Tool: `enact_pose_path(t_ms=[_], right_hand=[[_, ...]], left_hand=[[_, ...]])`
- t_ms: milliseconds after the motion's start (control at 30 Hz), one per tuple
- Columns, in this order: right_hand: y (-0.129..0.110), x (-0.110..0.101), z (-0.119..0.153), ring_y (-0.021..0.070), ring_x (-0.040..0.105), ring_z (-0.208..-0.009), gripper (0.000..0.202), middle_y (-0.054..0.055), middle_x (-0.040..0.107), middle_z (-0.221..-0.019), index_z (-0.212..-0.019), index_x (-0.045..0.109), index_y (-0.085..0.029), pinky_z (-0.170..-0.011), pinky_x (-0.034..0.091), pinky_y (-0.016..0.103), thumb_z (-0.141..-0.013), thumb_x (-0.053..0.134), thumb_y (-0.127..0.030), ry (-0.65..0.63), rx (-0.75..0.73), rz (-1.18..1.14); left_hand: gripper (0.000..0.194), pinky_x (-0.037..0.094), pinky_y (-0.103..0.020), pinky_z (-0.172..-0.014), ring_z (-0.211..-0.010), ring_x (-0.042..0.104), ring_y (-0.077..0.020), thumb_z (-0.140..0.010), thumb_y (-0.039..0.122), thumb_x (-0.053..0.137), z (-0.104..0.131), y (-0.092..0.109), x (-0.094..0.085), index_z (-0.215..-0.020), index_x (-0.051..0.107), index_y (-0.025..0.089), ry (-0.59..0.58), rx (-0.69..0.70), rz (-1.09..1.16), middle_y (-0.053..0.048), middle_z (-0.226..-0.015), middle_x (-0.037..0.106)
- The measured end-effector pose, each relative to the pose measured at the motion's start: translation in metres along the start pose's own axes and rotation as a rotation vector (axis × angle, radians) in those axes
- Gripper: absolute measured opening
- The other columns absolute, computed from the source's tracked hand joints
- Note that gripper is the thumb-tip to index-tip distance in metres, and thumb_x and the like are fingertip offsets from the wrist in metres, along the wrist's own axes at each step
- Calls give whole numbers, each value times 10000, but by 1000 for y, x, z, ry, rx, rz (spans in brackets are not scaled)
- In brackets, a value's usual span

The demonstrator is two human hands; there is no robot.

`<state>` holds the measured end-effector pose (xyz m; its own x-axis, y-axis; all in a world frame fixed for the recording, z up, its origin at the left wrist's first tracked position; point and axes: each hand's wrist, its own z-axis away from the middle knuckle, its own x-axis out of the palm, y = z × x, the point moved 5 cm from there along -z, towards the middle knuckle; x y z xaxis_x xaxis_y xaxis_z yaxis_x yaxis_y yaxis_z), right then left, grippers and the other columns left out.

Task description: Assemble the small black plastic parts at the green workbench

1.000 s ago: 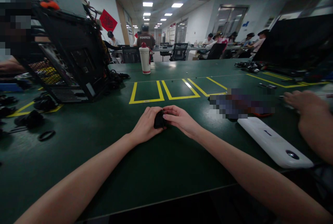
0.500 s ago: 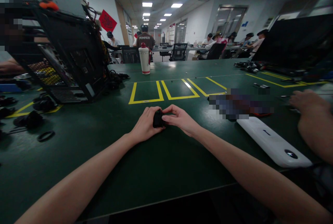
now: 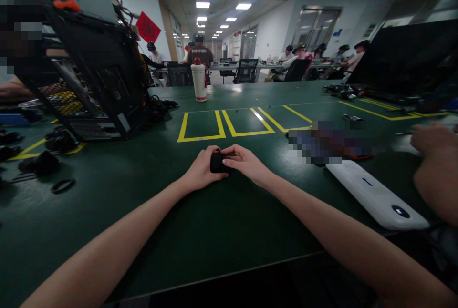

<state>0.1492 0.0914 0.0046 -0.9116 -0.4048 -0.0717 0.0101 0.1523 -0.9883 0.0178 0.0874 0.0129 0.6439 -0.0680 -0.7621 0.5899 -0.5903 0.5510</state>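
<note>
My left hand (image 3: 198, 173) is closed around a small, rounded black object (image 3: 216, 162), thumb along its near side and fingers behind it. Its exact kind cannot be made out. From the right, my right hand (image 3: 246, 166) pinches at the same object, thumb and index finger against its right side. Those fingertips hide part of that side. Both hands are low over the green table (image 3: 222, 231), just in front of the yellow tape outlines (image 3: 201, 139).
A white, long device (image 3: 372, 193) lies at right, near another person's hand (image 3: 432, 143). An open computer case (image 3: 118, 79) stands at left, with black parts (image 3: 41, 165) and a black ring (image 3: 63, 185) before it. Farther back stands a white cup (image 3: 199, 81).
The black object has turned slightly in my fingers, showing more of its front face. My hands stay in nearly the same place. The other person's hand at right has shifted a little rightward.
</note>
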Motion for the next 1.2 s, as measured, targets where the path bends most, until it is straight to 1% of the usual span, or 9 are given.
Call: enact_pose_path(t_ms=[100, 167, 233, 400, 500, 667, 833, 1067, 1200], right_hand=[[-1, -1, 1, 167, 554, -969, 192, 15, 567, -1015, -939, 541, -203, -875, 437, 394, -751, 576, -226, 19, -23, 57], [-2, -1, 1, 164, 562, -931, 126, 15, 564, -995, -879, 546, -193, -857, 446, 397, -772, 548, -260, 42, -49, 85], [-2, -1, 0, 159, 563, -929, 91, 10, 560, -989, -838, 538, -191, -860, 447, 393, -770, 545, -252, 54, -63, 78], [-1, 1, -2, 157, 531, -1025, 230, 16, 539, -1066, -974, 511, -216, -908, 426, 387, -750, 559, -193, 34, -40, 79], [-4, 2, 0, 156, 521, -1038, 228, 30, 534, -1070, -991, 523, -203, -923, 416, 377, -764, 535, -179, 35, -97, 200], [-16, 6, 7, 168, 522, -1017, 192, 47, 532, -1064, -995, 531, -194, -897, 430, 378, -810, 482, -208, 88, -269, 438], [-21, 10, 12, 172, 550, -936, 171, 44, 565, -966, -994, 511, -198, -857, 441, 393, -842, 432, -202, 111, -309, 600], [-31, 16, 20, 171, 518, -910, 176, 45, 503, -982, -944, 475, -199, -805, 457, 358, -796, 442, -111, 139, -391, 723], [-36, 19, 23, 174, 508, -891, 160, 47, 475, -970, -923, 474, -202, -798, 452, 366, -814, 400, -110, 132, -420, 782]], left_hand=[[650, 406, -440, -876, -1045, 471, -268, -639, 363, 673, -1, -4, 2, -1178, 343, 210, -13, -27, 34, -89, -1129, 469], [679, 403, -443, -883, -1054, 467, -267, -638, 353, 676, -1, -5, 2, -1202, 326, 213, -15, -26, 45, -91, -1141, 465], [692, 399, -449, -889, -1060, 464, -266, -639, 346, 678, -1, -5, 2, -1215, 319, 217, -12, -17, 46, -91, -1153, 463], [674, 407, -457, -880, -1057, 473, -269, -640, 339, 678, 0, -3, 1, -1205, 332, 217, -1, -2, 40, -91, -1148, 468], [665, 405, -451, -884, -1061, 473, -271, -638, 332, 679, 0, -2, 0, -1196, 341, 203, 4, 7, 33, -99, -1152, 470], [658, 400, -447, -886, -1049, 476, -266, -632, 322, 684, -1, -2, 1, -1181, 343, 199, 20, 38, 22, -94, -1144, 477], [644, 419, -437, -856, -1010, 488, -259, -632, 325, 684, -1, -2, 1, -1165, 346, 198, 23, 42, 10, -90, -1110, 480], [616, 431, -431, -835, -996, 487, -255, -643, 313, 676, -1, 1, 0, -1151, 348, 196, 13, 48, -6, -88, -1104, 476], [599, 433, -443, -837, -1009, 490, -259, -647, 307, 674, -1, 2, -1, -1145, 357, 204, 8, 40, -4, -88, -1120, 473]])
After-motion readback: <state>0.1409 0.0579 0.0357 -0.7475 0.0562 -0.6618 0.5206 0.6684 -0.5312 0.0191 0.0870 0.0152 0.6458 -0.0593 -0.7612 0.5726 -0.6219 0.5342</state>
